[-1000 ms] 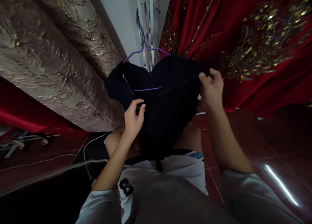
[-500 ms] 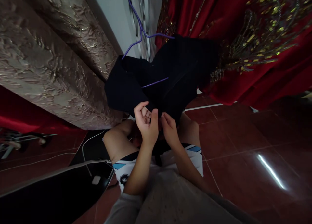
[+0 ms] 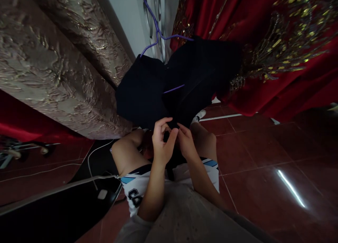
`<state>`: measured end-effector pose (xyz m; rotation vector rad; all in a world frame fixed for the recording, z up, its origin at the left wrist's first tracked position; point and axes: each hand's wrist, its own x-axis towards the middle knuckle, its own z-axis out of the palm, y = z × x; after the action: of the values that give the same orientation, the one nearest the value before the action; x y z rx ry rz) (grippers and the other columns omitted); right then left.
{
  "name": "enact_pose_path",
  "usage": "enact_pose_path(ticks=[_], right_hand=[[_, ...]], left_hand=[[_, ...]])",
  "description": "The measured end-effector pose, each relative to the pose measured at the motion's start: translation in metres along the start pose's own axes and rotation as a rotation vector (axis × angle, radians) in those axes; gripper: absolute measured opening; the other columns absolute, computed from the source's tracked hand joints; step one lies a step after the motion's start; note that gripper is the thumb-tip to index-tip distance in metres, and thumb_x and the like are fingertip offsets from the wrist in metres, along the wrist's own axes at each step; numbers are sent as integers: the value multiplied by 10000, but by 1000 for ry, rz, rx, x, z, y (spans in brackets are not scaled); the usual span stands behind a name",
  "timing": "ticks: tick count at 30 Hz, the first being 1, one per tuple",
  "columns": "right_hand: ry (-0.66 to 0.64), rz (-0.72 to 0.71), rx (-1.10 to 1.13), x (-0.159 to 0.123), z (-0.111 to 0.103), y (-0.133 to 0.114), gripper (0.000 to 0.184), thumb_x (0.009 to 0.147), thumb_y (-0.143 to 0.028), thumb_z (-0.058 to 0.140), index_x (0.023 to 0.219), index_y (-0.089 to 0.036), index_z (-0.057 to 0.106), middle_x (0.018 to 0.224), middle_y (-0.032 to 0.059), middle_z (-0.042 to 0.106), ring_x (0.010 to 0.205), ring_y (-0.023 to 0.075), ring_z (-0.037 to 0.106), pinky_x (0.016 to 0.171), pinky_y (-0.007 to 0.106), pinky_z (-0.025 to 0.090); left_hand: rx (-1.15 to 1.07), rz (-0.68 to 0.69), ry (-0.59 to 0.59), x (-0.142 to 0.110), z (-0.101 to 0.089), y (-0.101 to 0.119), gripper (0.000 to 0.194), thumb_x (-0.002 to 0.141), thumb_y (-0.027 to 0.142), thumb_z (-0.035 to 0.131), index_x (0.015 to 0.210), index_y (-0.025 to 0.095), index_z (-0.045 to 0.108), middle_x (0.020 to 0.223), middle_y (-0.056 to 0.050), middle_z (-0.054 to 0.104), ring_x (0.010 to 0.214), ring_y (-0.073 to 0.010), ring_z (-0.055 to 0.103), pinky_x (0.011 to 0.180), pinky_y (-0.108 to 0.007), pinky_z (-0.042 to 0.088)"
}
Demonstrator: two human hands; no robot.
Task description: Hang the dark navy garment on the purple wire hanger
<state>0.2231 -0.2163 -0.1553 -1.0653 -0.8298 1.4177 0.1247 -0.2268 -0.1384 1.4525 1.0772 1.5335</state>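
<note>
A dark navy garment (image 3: 142,91) hangs in front of me on a purple clothes hanger (image 3: 157,31), with part of the hanger's lower bar showing through its front opening. Both hands meet at the garment's lower front edge, between my knees. My left hand (image 3: 162,142) has its fingers curved and its thumb raised, with a bit of dark cloth between index finger and thumb. Close beside it, my right hand (image 3: 187,141) pinches the same edge between thumb and fingers. Any small fastener there is too dark to make out.
Beige textured cloth (image 3: 60,67) hangs at left. Red fabric with gold sequins (image 3: 280,56) hangs at right, near the garment. A black surface (image 3: 60,207) with a white cable and a small white square (image 3: 102,194) lies left of my leg. The floor (image 3: 264,158) is red tile.
My left hand has moved slightly right and its fingers have swung towards the right hand at the cloth edge. The garment's left front panel has shifted slightly right.
</note>
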Motion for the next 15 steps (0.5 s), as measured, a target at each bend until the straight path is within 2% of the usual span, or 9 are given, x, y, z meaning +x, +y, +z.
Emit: enact_pose_path(ticks=[3, 6, 8, 12, 15], right_hand=[[33, -18, 6, 1, -3, -1, 365, 831, -470, 651, 664, -185, 495, 564, -53, 404, 509, 69, 335, 488, 213, 238], [-10, -41, -55, 2, -7, -3, 378, 852, -443, 641, 624, -176, 501, 537, -48, 445, 493, 62, 363, 497, 217, 263], [-64, -29, -100, 2, -10, -4, 375, 866, -439, 635, 625, -171, 531, 523, -48, 456, 487, 63, 378, 505, 221, 280], [-161, -34, -169, 1, -14, -1, 287, 886, -388, 611, 712, -160, 626, 528, -54, 465, 507, 66, 400, 528, 219, 302], [-209, -30, -246, 8, -15, -6, 271, 880, -366, 606, 715, -156, 648, 505, -53, 476, 489, 64, 401, 513, 216, 299]], left_hand=[[-107, 55, 76, 0, 3, -10, 354, 959, 243, 662, 1293, 283, 551, 973, -26, 656, 867, -147, 645, 834, -305, 552], [-167, 41, 152, 1, 1, -23, 438, 909, 133, 657, 1308, 258, 528, 1140, -56, 682, 1002, -154, 662, 942, -313, 530], [-136, 7, 112, 3, -3, -31, 466, 838, 65, 661, 1256, 244, 563, 1173, -60, 668, 1052, -160, 652, 948, -300, 518], [1, -73, -38, 5, -14, -41, 320, 833, 106, 671, 1131, 213, 626, 1087, -51, 665, 1023, -164, 656, 926, -295, 520], [69, -67, -23, 6, -16, -45, 139, 873, 177, 666, 1008, 194, 635, 936, -30, 674, 929, -161, 666, 881, -294, 526]])
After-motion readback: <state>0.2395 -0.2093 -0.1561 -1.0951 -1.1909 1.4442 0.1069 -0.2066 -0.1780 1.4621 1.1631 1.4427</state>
